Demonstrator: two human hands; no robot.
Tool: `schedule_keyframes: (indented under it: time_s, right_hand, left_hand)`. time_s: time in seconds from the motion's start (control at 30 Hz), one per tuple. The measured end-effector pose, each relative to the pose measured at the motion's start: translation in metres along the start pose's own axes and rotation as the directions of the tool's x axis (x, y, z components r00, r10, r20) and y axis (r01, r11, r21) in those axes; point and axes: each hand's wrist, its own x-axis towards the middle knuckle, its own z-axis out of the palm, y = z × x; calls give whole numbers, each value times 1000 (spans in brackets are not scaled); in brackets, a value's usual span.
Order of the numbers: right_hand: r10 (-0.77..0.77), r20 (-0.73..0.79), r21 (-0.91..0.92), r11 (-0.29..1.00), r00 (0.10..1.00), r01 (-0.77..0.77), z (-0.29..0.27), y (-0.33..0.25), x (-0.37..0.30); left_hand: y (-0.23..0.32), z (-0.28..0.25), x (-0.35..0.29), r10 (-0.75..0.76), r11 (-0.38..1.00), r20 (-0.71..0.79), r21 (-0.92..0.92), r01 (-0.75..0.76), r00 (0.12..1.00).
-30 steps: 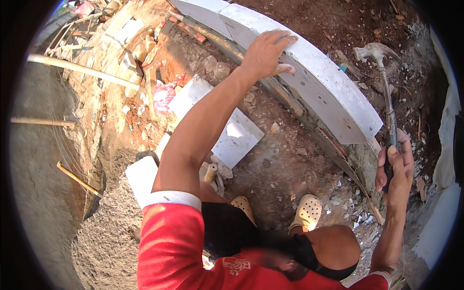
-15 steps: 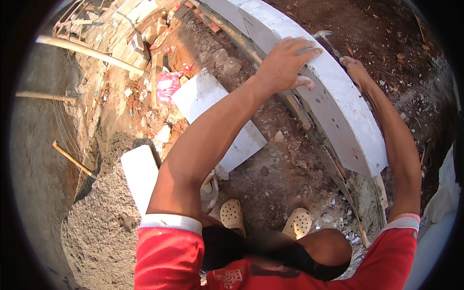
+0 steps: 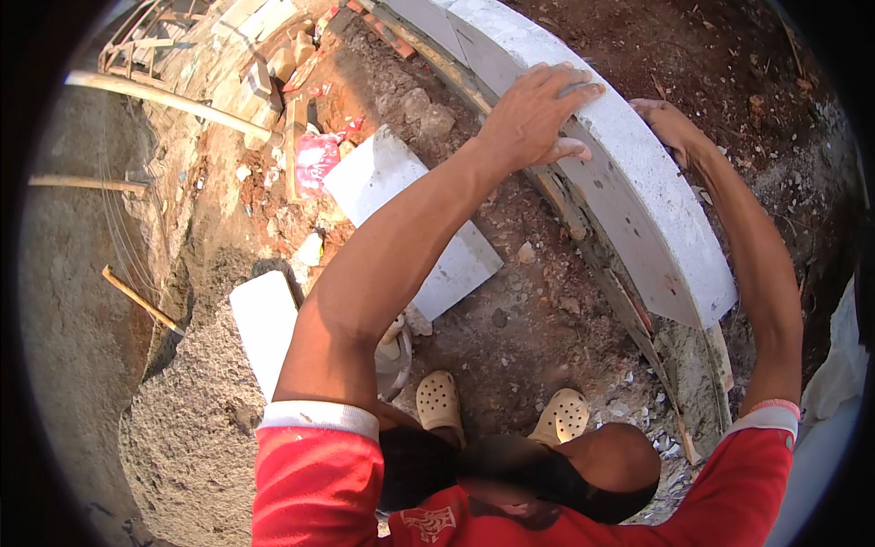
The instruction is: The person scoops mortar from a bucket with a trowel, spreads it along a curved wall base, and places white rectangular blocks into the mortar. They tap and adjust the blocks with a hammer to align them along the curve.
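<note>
**Two hands at a raised row of white blocks**

At 9 o'clock a thin, yellowish wooden stick point(image 3: 141, 299) slants beside a rough, grey, grainy mound point(image 3: 187, 428) at 8 o'clock. A white rectangular slab point(image 3: 262, 328) rests at the mound's edge. Near 10 o'clock lies a crumpled pink-and-red plastic packet point(image 3: 316, 164); just right of it, toward 11 o'clock, flat pale slab material point(image 3: 378, 173) lies on the ground, partly behind the left forearm, so I cannot tell whether it is one piece or two.

The left hand point(image 3: 538, 118), at 1 o'clock, is partly open: fingers spread over the top, thumb near the near face, pressing or resting rather than gripping around. Beneath it is the long row of white, flat-topped blocks point(image 3: 670, 210), curving in this view from 12 to 3 o'clock on a rough, grey base point(image 3: 688, 356) that carries on past the row's end.

The right hand point(image 3: 674, 132), at 2 o'clock, is beyond the row with fingers bent; its grasp is hidden, so I cannot tell what it holds.

Judging by the layout, the row already stands in line; its firmness cannot be seen. The separate slabs remain unplaced.
</note>
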Motion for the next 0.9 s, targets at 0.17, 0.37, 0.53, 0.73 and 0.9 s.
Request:
schedule_keyframes:
  time_s: [0.17,0.37,0.53,0.73,0.9]
  right_hand:
    - [8,28,-142,990,1000,-4,5,-7,-10]
    - [21,35,-207,978,999,-13,-5,-24,-15]
    - [18,83,-214,977,996,1,-6,-21,-12]
    - [-682,-210,-709,600,700,372,6,-56,-15]
    - [-899,-109,-747,355,423,562,26,-102,-7]
  left_hand:
    - [-1,2,0,25,1000,-42,-14,-26,999]
    - [-1,-1,1,19,999,-19,-29,-20,1000]
    - [0,-3,1,24,1000,-18,-5,-24,1000]
    - [2,-6,0,20,999,-16,-32,-20,1000]
    - [2,-9,1,21,1000,6,-16,-21,1000]
